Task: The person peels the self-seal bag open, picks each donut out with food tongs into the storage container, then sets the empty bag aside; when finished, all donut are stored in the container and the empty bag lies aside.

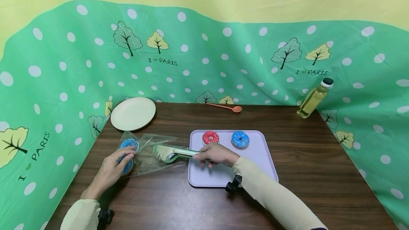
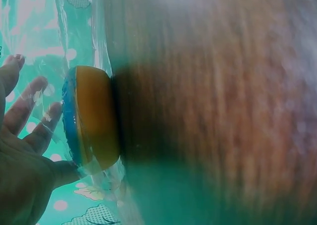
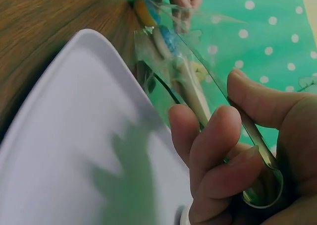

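Observation:
A clear plastic bag lies on the left of the table with a blue sprinkled donut and another blue donut inside its left end. My left hand rests on that end, fingers spread against the film beside a donut in the left wrist view. My right hand grips metal tongs by the handle, above the tray. Their pale green heads lie at the bag's right part; whether inside or over the film, I cannot tell. The right wrist view shows curled fingers round the handle.
A lilac tray holds a red sprinkled donut and a blue sprinkled donut. Behind are a white plate and an orange spoon. An oil bottle stands at the back right, before a green patterned cloth.

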`<control>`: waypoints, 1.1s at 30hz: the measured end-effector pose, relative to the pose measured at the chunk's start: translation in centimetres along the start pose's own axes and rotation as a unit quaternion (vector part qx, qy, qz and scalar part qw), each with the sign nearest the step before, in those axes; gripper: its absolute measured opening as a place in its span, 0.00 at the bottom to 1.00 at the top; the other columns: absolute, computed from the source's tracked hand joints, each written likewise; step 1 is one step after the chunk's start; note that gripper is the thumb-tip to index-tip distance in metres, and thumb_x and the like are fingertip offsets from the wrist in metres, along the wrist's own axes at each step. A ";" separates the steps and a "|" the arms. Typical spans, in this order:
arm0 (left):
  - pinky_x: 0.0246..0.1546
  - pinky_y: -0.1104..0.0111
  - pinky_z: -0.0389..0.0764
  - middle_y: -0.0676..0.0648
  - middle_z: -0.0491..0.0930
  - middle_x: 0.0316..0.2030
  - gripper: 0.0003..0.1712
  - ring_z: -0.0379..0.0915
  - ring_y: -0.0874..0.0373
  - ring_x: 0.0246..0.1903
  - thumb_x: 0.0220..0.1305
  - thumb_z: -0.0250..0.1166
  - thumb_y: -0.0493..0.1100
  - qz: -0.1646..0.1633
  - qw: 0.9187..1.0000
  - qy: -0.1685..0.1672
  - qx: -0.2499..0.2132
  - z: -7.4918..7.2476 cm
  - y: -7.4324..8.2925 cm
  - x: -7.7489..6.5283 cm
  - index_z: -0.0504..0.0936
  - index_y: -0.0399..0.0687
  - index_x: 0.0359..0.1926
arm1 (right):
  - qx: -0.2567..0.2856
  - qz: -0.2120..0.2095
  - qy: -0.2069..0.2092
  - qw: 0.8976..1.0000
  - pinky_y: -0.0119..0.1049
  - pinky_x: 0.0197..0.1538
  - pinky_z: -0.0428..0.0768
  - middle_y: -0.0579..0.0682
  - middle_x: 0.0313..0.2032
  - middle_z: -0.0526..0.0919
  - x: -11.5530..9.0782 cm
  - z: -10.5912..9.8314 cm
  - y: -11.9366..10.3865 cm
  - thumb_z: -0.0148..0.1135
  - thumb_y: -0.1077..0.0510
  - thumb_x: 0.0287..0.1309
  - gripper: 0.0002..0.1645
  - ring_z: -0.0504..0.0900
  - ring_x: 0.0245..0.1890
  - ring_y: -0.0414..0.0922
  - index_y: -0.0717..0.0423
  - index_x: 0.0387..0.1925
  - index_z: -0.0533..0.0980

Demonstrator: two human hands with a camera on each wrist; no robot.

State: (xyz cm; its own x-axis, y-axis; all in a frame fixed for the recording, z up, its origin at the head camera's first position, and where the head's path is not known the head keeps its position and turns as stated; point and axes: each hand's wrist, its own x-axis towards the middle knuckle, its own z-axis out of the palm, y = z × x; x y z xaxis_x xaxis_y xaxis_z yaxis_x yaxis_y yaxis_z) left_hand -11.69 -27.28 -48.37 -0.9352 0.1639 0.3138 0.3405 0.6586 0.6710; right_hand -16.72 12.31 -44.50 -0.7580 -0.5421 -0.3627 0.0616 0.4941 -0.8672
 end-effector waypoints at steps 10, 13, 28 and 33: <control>0.55 0.89 0.60 0.46 0.81 0.58 0.09 0.72 0.53 0.62 0.74 0.60 0.40 0.012 1.000 0.004 0.001 0.0 0.1 0.0 0.86 0.47 0.49 | -0.001 -0.014 0.008 1.000 0.30 0.21 0.65 0.52 0.24 0.85 2.2 2.0 -0.8 0.66 0.44 0.65 0.23 0.73 0.14 0.39 0.61 0.32 0.84; 0.55 0.89 0.60 0.46 0.81 0.57 0.09 0.70 0.63 0.62 0.74 0.61 0.39 0.014 1.000 0.009 -0.005 -0.1 0.1 0.0 0.86 0.46 0.49 | 0.012 -0.015 0.004 1.000 0.29 0.21 0.65 0.52 0.24 0.85 2.7 2.4 -0.9 0.66 0.45 0.65 0.20 0.73 0.14 0.38 0.60 0.34 0.85; 0.56 0.88 0.60 0.46 0.80 0.58 0.09 0.69 0.59 0.63 0.74 0.61 0.38 0.017 1.000 0.004 -0.014 0.1 0.2 -0.1 0.86 0.45 0.49 | 0.025 -0.017 -0.010 0.999 0.29 0.21 0.66 0.53 0.26 0.86 5.3 3.4 -2.1 0.67 0.44 0.64 0.21 0.73 0.14 0.38 0.60 0.33 0.85; 0.56 0.87 0.62 0.44 0.79 0.59 0.09 0.69 0.64 0.62 0.71 0.62 0.34 0.045 0.998 0.027 -0.018 0.2 0.2 0.1 0.87 0.46 0.47 | 0.042 -0.006 -0.014 0.999 0.30 0.20 0.64 0.51 0.24 0.85 6.0 3.6 -2.2 0.68 0.44 0.64 0.18 0.73 0.13 0.36 0.56 0.32 0.85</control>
State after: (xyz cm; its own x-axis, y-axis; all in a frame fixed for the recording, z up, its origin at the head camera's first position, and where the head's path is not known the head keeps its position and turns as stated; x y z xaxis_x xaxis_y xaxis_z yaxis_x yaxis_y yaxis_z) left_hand -11.69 -27.01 -48.35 -0.8948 0.1800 0.4085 0.4262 0.6168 0.6618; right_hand -19.00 5.49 -45.96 -0.7409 -0.5670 -0.3599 0.1075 0.4289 -0.8970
